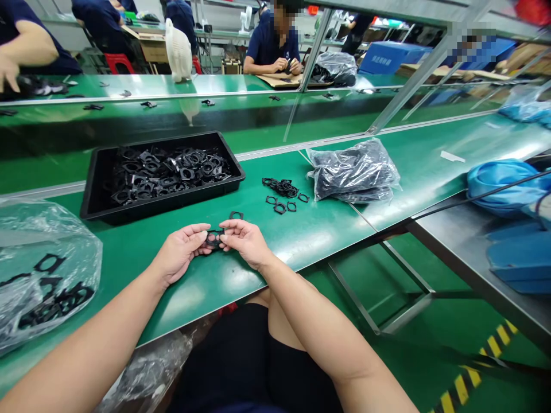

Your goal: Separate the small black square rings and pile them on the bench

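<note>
Between my two hands is a small black part (214, 238) with a round opening, held just above the green table. My left hand (183, 249) pinches its left side between thumb and fingers. On the right side, my right hand (246, 241) grips the same part. Another black ring part (236, 215) lies on the table just beyond my right hand. Further back sits a black tray (161, 206) heaped with black parts. To its right, several thin black rings (284, 189) lie in a loose pile.
A clear bag (51, 229) with black parts lies at the left. Another filled plastic bag (353, 172) rests right of the rings. Blue cloth (501, 183) is at the far right. A person (275, 46) sits beyond the conveyor and metal frame.
</note>
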Available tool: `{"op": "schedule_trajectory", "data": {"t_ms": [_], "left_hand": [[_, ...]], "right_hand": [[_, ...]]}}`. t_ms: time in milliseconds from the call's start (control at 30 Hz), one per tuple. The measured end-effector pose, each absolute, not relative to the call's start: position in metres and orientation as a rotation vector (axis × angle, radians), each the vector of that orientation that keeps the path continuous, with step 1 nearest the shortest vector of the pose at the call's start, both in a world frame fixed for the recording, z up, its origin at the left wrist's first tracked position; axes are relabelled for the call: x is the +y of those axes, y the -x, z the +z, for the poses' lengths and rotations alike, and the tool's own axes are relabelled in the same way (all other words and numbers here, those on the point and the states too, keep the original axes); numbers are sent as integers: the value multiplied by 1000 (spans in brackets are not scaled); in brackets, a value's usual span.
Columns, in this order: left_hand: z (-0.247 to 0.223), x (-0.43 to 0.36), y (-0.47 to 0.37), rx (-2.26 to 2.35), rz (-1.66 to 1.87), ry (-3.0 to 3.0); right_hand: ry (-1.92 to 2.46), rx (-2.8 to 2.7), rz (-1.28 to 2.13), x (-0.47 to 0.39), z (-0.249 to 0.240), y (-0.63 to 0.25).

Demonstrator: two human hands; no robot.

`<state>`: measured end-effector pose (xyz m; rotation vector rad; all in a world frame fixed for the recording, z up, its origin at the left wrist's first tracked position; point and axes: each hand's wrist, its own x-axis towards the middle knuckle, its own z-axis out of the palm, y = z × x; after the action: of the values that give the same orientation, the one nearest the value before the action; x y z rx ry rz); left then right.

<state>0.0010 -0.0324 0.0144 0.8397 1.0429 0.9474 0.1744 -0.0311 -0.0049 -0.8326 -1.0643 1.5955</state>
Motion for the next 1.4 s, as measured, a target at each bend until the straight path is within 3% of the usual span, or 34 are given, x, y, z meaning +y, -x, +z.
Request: {"op": "schedule_trajectory", "data": {"t_ms": [233, 633, 833, 933, 1167, 1400], "left_hand": [[16, -32, 3, 1014, 869, -812], [12, -35, -4, 1165, 1138, -1180], [12, -40, -3, 897, 925, -961], [15, -40, -2, 893, 907, -896], [17, -39, -2, 906, 888, -873], [16, -40, -2, 903, 874, -880]], "right_hand": [[847, -1119, 1549, -33, -8, -172], [931, -1030, 1629, -34, 1, -174], [970, -1078, 1564, -34, -1, -173], [1016, -1182, 1431, -36, -3, -171], [1017, -1509, 714, -41, -2, -173], [939, -1631, 588, -43, -3, -172]]}}
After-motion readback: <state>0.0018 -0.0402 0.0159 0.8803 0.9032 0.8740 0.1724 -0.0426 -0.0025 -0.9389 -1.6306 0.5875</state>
